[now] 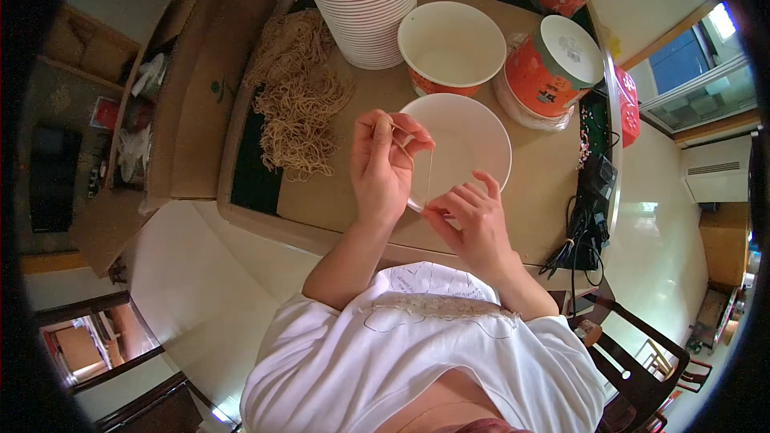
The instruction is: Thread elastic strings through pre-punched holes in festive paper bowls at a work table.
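A thin pale string (429, 170) runs between my hands. My left hand (383, 162) is raised, with the upper part of the string pinched between its thumb and fingers. Lower and to the right, the thumb and index finger of my right hand (472, 216) close on the string's lower end. Behind and below both hands, a round white paper tub (477, 132) on the table faces me with its opening; the hands cover part of its rim. To the left lies a tangled heap of beige strings (297, 104), touched by neither hand.
An open white tub with an orange base (451, 44) stands farther back. Beside it are a tall stack of orange-and-white tubs (361, 20) and a lidded orange tub (541, 80). Black cables (581, 232) lie at the table's right edge; a cardboard box (200, 104) is at the left.
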Demonstrator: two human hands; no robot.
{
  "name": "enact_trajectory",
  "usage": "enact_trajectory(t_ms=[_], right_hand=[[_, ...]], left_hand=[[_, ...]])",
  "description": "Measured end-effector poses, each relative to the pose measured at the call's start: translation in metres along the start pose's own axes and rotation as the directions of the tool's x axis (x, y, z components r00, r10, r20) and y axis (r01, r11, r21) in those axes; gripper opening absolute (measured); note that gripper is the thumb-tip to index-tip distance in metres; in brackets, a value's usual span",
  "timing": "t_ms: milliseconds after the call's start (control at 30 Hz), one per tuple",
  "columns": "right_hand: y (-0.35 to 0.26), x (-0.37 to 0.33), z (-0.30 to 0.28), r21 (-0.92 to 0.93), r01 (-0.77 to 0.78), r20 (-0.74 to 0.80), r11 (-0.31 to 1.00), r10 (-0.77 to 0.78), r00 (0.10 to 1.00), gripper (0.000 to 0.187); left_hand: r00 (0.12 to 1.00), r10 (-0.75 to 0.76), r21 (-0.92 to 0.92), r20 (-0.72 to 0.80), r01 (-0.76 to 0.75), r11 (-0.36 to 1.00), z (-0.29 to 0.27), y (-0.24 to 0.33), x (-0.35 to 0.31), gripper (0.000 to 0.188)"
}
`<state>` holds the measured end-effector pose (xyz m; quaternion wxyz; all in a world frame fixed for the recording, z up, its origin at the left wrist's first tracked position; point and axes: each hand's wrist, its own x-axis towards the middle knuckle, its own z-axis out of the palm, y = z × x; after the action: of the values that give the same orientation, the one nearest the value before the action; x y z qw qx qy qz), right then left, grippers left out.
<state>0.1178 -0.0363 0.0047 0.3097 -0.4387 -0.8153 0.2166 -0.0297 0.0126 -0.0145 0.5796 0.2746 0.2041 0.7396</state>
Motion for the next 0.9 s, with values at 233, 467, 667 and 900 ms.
enact_trajectory(t_ms=[233,467,667,900], right_hand=[[-0.001,0.003,0.003,-0.006,-0.011,-0.054,1.000,0.011,0.998,0.010],[-0.001,0.000,0.003,-0.007,-0.015,-0.025,1.000,0.014,1.000,0.010],[-0.005,0.002,-0.001,0.140,-0.057,-0.110,0.988,0.073,0.991,0.011],[0.000,-0.001,-0.009,0.684,-0.233,-0.064,0.692,0.375,0.925,0.006]], left_hand=[[1.000,0.002,-0.015,-0.004,-0.002,1.000,0.000,-0.001,0.003,0.011],[0.999,0.040,-0.028,-0.013,-0.040,0.999,-0.005,0.002,0.007,0.011],[0.858,0.431,0.771,0.279,-0.468,0.432,0.019,0.024,0.002,0.038],[0.785,0.152,0.773,0.600,-0.618,0.142,0.000,0.033,-0.046,0.038]])
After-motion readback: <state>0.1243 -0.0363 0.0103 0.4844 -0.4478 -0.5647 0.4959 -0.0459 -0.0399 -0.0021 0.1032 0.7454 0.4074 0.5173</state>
